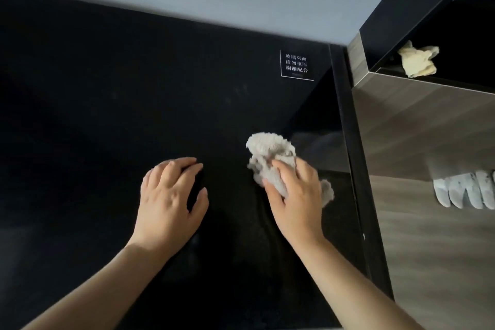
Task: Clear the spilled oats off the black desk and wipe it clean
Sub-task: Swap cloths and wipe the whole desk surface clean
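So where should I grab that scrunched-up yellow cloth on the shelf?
The yellow cloth lies crumpled near the front edge of the black shelf. Probably reach in from the open front and pinch a raised fold on top; the bunched folds stick up, so they are easy to catch.

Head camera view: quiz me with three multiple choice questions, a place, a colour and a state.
1. Where is the yellow rag? A. on the wall B. in the dark shelf at right C. on the floor
2. The cloth in the right hand is: A. grey B. red C. blue
3. The left hand is: A. gripping a cup B. resting open on the desk C. out of view

B: it lies in the shelf opening. A: its crumpled folds look pale grey. B: fingers relaxed, palm down, holding nothing.
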The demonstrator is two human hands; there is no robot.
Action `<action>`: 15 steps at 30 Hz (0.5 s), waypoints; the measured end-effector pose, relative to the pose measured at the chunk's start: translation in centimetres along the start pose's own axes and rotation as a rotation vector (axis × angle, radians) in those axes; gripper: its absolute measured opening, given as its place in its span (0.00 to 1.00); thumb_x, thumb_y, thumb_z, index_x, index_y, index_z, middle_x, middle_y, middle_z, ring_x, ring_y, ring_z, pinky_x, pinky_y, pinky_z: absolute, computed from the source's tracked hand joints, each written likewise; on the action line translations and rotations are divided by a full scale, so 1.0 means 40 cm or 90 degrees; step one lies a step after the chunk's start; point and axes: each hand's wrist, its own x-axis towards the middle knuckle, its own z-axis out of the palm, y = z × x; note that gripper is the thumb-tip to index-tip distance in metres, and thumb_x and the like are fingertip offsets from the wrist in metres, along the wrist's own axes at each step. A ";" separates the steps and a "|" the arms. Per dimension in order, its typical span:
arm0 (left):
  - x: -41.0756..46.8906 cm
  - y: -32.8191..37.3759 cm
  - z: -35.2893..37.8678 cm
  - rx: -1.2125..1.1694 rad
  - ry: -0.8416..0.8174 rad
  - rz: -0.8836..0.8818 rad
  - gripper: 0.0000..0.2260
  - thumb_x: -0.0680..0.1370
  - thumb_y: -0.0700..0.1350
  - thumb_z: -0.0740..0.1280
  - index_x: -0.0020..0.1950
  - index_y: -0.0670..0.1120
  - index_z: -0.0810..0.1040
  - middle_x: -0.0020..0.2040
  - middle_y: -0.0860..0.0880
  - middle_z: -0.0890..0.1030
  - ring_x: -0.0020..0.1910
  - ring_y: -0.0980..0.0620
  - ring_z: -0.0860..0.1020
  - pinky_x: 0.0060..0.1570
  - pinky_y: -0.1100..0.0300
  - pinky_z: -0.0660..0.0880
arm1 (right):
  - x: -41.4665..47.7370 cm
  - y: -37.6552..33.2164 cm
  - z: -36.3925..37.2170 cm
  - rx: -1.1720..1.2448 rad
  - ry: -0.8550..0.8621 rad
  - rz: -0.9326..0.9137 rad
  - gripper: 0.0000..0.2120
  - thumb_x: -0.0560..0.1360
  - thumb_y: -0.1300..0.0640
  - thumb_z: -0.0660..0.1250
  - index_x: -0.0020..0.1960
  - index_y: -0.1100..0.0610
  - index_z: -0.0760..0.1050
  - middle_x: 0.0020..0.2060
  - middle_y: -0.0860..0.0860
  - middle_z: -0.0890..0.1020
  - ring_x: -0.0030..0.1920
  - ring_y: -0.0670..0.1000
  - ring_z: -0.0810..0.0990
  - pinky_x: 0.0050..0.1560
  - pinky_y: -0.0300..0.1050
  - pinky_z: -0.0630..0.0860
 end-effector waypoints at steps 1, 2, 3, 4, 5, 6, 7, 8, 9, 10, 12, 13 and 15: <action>-0.013 -0.003 0.004 -0.001 -0.006 -0.003 0.21 0.75 0.52 0.59 0.62 0.42 0.78 0.61 0.48 0.76 0.62 0.48 0.70 0.64 0.52 0.63 | -0.044 -0.011 -0.017 0.020 -0.021 -0.010 0.14 0.73 0.49 0.69 0.57 0.51 0.78 0.55 0.47 0.75 0.54 0.51 0.74 0.52 0.47 0.73; -0.025 -0.009 0.010 -0.003 -0.011 -0.004 0.21 0.75 0.52 0.59 0.62 0.42 0.78 0.61 0.48 0.76 0.62 0.48 0.70 0.65 0.53 0.63 | -0.079 -0.023 -0.035 0.038 -0.045 -0.012 0.14 0.72 0.47 0.68 0.56 0.51 0.79 0.54 0.45 0.75 0.53 0.50 0.74 0.51 0.43 0.73; -0.036 -0.015 0.017 -0.006 -0.014 -0.001 0.21 0.75 0.52 0.59 0.62 0.42 0.78 0.62 0.48 0.76 0.62 0.48 0.70 0.65 0.53 0.62 | -0.101 -0.033 -0.055 0.051 -0.072 -0.005 0.14 0.70 0.47 0.69 0.54 0.50 0.79 0.52 0.43 0.75 0.52 0.48 0.75 0.50 0.38 0.72; -0.045 -0.022 0.023 -0.008 -0.015 0.006 0.20 0.75 0.51 0.60 0.62 0.42 0.78 0.62 0.48 0.75 0.62 0.48 0.70 0.66 0.53 0.62 | -0.107 -0.039 -0.074 0.057 -0.100 0.007 0.11 0.69 0.48 0.70 0.51 0.49 0.80 0.50 0.41 0.75 0.50 0.46 0.75 0.47 0.33 0.70; -0.052 -0.029 0.028 -0.010 -0.014 0.013 0.20 0.76 0.50 0.60 0.62 0.42 0.78 0.63 0.48 0.75 0.63 0.48 0.70 0.66 0.53 0.62 | -0.099 -0.038 -0.092 0.056 -0.117 0.022 0.09 0.68 0.50 0.72 0.48 0.50 0.81 0.48 0.39 0.75 0.49 0.45 0.75 0.46 0.32 0.70; -0.054 -0.033 0.031 -0.014 -0.008 0.016 0.19 0.76 0.49 0.60 0.62 0.42 0.77 0.63 0.48 0.74 0.63 0.48 0.70 0.66 0.52 0.63 | -0.074 -0.034 -0.105 0.047 -0.108 0.033 0.07 0.68 0.51 0.73 0.45 0.51 0.81 0.46 0.40 0.75 0.49 0.45 0.75 0.46 0.34 0.71; -0.055 -0.035 0.032 -0.018 -0.002 0.016 0.18 0.76 0.48 0.60 0.62 0.42 0.77 0.64 0.48 0.74 0.63 0.48 0.70 0.67 0.52 0.63 | -0.040 -0.024 -0.111 0.023 -0.075 0.046 0.07 0.68 0.51 0.73 0.44 0.52 0.81 0.47 0.42 0.75 0.49 0.47 0.75 0.48 0.39 0.72; -0.055 -0.036 0.033 -0.021 0.002 0.015 0.18 0.76 0.48 0.60 0.62 0.42 0.77 0.64 0.48 0.74 0.64 0.48 0.70 0.67 0.52 0.62 | 0.000 -0.011 -0.113 -0.012 -0.033 0.068 0.08 0.69 0.51 0.73 0.45 0.53 0.81 0.48 0.44 0.76 0.51 0.49 0.74 0.51 0.44 0.72; -0.055 -0.035 0.034 -0.022 0.004 0.016 0.18 0.76 0.47 0.60 0.62 0.42 0.77 0.64 0.48 0.74 0.64 0.48 0.69 0.67 0.52 0.62 | 0.042 0.004 -0.106 -0.033 0.000 0.103 0.10 0.71 0.50 0.71 0.49 0.53 0.80 0.52 0.47 0.76 0.54 0.51 0.73 0.54 0.47 0.72; -0.056 -0.035 0.033 -0.019 0.006 0.018 0.18 0.76 0.47 0.60 0.63 0.42 0.77 0.64 0.48 0.74 0.64 0.48 0.69 0.67 0.52 0.62 | 0.079 0.012 -0.093 -0.031 0.013 0.140 0.13 0.72 0.48 0.69 0.54 0.53 0.79 0.57 0.50 0.74 0.58 0.52 0.71 0.57 0.48 0.71; -0.056 -0.037 0.035 -0.014 0.009 0.026 0.18 0.76 0.47 0.61 0.63 0.42 0.77 0.64 0.48 0.74 0.64 0.48 0.70 0.67 0.51 0.63 | 0.102 0.022 -0.047 -0.031 0.003 0.184 0.18 0.75 0.47 0.66 0.63 0.53 0.76 0.62 0.53 0.72 0.61 0.55 0.69 0.61 0.50 0.68; -0.056 -0.038 0.036 -0.013 0.011 0.029 0.18 0.76 0.47 0.61 0.63 0.42 0.77 0.63 0.48 0.74 0.64 0.48 0.70 0.67 0.51 0.63 | 0.085 0.021 -0.026 -0.050 0.007 0.176 0.18 0.76 0.47 0.66 0.62 0.54 0.76 0.62 0.54 0.73 0.59 0.57 0.72 0.60 0.52 0.69; -0.056 -0.037 0.036 -0.011 0.013 0.029 0.17 0.76 0.46 0.61 0.63 0.42 0.77 0.63 0.47 0.74 0.64 0.47 0.69 0.67 0.50 0.63 | 0.012 0.005 -0.005 -0.065 0.025 0.147 0.16 0.76 0.47 0.66 0.59 0.55 0.78 0.57 0.54 0.76 0.54 0.57 0.75 0.55 0.53 0.71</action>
